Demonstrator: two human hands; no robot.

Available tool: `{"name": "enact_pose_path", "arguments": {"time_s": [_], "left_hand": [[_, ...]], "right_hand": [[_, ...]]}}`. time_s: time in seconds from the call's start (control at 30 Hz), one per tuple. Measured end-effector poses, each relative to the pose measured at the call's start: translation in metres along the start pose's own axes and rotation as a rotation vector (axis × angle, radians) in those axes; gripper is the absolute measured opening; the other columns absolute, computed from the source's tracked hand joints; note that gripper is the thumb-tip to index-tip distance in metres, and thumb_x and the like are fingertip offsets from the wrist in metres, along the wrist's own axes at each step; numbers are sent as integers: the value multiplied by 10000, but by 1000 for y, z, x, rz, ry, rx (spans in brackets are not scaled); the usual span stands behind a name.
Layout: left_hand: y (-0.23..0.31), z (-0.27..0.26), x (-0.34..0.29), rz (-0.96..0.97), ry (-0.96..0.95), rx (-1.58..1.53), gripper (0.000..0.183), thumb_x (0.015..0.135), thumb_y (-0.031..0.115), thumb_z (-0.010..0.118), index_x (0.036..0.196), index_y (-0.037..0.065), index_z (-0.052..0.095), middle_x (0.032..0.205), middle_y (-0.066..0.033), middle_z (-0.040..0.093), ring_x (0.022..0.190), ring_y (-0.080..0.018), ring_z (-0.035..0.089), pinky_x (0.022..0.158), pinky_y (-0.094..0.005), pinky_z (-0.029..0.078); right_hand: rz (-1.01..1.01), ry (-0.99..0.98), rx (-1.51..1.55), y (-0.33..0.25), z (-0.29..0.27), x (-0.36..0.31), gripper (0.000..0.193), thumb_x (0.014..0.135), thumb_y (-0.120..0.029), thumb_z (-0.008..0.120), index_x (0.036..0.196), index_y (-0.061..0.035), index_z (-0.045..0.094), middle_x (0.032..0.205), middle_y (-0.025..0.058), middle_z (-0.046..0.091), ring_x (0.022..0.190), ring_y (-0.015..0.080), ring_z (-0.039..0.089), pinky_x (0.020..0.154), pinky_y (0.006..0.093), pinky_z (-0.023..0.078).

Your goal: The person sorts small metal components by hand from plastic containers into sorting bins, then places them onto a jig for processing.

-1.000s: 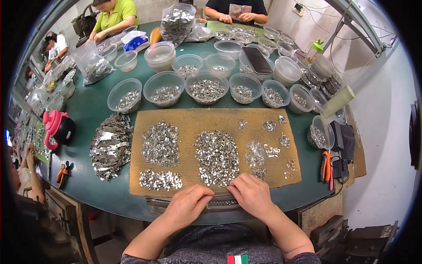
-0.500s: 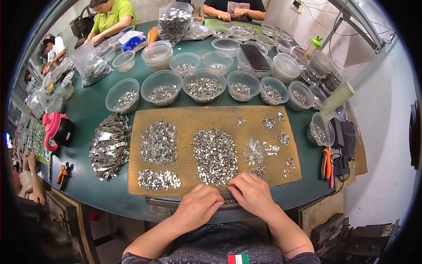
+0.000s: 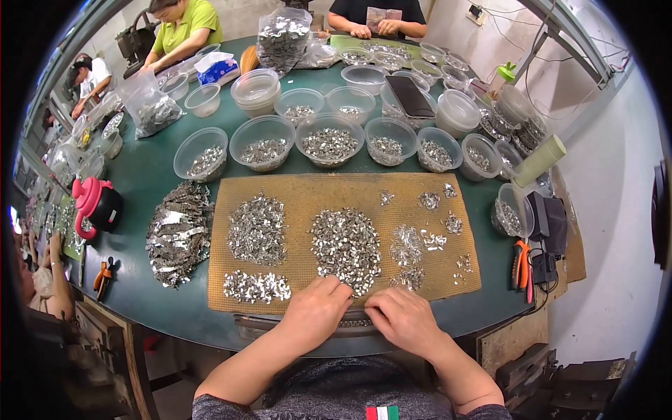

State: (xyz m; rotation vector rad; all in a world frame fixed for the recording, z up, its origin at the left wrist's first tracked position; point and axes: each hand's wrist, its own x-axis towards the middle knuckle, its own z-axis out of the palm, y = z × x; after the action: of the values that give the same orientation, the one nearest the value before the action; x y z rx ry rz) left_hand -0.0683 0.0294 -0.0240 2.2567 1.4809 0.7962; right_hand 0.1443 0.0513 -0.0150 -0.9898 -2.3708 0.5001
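Observation:
My left hand (image 3: 318,312) and my right hand (image 3: 404,321) rest side by side at the near edge of a tan perforated mat (image 3: 301,190), fingers curled down over small metal pieces. Just above the fingertips lies the central heap of shiny metal clips (image 3: 345,245). A second heap (image 3: 257,227) lies further left on the mat. A small flat row of clips (image 3: 256,286) sits left of my left hand. Scattered small groups of clips (image 3: 413,245) lie right of the central heap. What the fingers pinch is hidden.
A row of clear plastic bowls (image 3: 329,143) with metal parts stands behind the mat on the green round table (image 3: 150,178). A pile of metal strips (image 3: 178,232) lies left, by a red-and-black jug (image 3: 98,205). Orange pliers (image 3: 521,262) lie right. Other people work across the table.
Both hands have drawn closer together near the mat's front edge, the left hand shifting toward the central heap. The heaps look unchanged.

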Motion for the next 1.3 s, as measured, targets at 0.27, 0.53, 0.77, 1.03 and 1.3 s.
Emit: {"name": "enact_pose_path", "arguments": {"time_s": [0.27,0.53,0.77,1.03,1.3], "left_hand": [[-1,5,1,108,23,163,126,836,122,715,903,84,615,833,-72,551,783,-257,619,671,-366,535],[1,-2,1,142,-16,201,126,823,108,682,859,79,565,814,-66,532,773,-242,625,630,-355,551],[-7,0,-5,104,40,83,127,888,117,708,891,59,595,824,-82,581,747,-266,654,606,-391,544],[-3,-17,-20,-96,73,-178,124,885,69,730,918,44,613,845,-84,642,701,-248,657,613,-348,524],[-5,-31,-33,-193,25,-294,120,927,108,698,1035,67,670,910,-95,668,803,-294,690,693,-393,558]], "right_hand": [[-112,-7,-10,-25,10,-2,176,820,-97,770,951,-67,657,983,45,687,875,247,672,758,366,523],[-25,15,18,-10,-2,-1,123,870,-112,738,969,-69,678,944,54,685,860,258,670,761,378,535],[68,43,-7,0,8,7,99,875,-139,746,938,-88,688,888,60,671,816,271,675,703,378,557],[63,-50,-133,1,2,14,95,863,-147,758,923,-96,705,864,56,665,810,268,680,697,394,550],[88,-20,52,9,0,11,93,869,-126,748,940,-83,705,900,57,669,843,265,685,710,384,556]]}}
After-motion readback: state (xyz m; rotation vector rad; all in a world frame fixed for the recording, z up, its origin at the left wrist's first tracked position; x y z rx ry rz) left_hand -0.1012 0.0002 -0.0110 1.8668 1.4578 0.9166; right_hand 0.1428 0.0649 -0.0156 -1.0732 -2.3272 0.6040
